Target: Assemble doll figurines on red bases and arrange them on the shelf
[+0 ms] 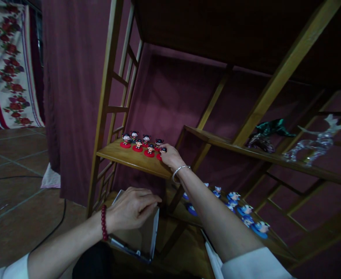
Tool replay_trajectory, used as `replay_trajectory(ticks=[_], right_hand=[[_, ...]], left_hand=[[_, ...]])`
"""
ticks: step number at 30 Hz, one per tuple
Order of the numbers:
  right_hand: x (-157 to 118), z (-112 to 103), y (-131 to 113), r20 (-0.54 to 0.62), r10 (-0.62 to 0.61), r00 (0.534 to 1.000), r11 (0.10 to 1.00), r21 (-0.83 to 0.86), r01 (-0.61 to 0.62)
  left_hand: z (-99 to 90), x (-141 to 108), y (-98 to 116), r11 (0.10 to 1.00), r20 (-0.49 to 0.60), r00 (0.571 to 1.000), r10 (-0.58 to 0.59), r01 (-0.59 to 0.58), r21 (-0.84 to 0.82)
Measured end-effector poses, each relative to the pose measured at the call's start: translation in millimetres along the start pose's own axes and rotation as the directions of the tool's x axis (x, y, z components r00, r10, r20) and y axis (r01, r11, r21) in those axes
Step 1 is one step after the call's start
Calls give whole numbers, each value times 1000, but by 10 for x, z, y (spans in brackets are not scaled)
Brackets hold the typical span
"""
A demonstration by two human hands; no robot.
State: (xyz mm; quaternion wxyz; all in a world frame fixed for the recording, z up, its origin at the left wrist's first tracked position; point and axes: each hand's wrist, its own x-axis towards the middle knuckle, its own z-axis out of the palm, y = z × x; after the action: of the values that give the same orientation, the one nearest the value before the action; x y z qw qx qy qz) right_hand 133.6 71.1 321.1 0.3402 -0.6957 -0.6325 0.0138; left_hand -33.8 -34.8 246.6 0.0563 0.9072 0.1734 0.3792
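My right hand (172, 157), with a silver bangle at the wrist, reaches to the right end of a small wooden shelf (129, 158). Its fingers are closed on a small black-haired figurine (163, 151) with a red base, at the end of the front row. Beside it stand several similar figurines, among them a front one (151, 149) and a left one (125, 140), in two rows. Lower down, my left hand (134, 207), wearing a dark red bead bracelet, hovers over or touches a shallow box (155, 228). Its fingers are bent and pressed together; whatever they hold is hidden.
Blue-and-white figurines (245, 210) stand on a lower shelf behind my right forearm. A clear deer ornament (315, 141) and a dark green ornament (270, 130) sit on the right shelf. Wooden posts (105, 104) frame the unit; a cable (54, 230) crosses the floor.
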Motion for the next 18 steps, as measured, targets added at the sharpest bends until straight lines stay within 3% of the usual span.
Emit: replay_trajectory(ticks=[13, 18], right_hand=[[-56, -60, -41, 41, 33, 999, 999, -31, -31], [-196, -157, -103, -68, -41, 997, 998, -58, 37]], left_hand=[[20, 8, 37, 1000, 35, 999, -13, 13, -13], [42, 0, 58, 999, 51, 998, -37, 38, -11]])
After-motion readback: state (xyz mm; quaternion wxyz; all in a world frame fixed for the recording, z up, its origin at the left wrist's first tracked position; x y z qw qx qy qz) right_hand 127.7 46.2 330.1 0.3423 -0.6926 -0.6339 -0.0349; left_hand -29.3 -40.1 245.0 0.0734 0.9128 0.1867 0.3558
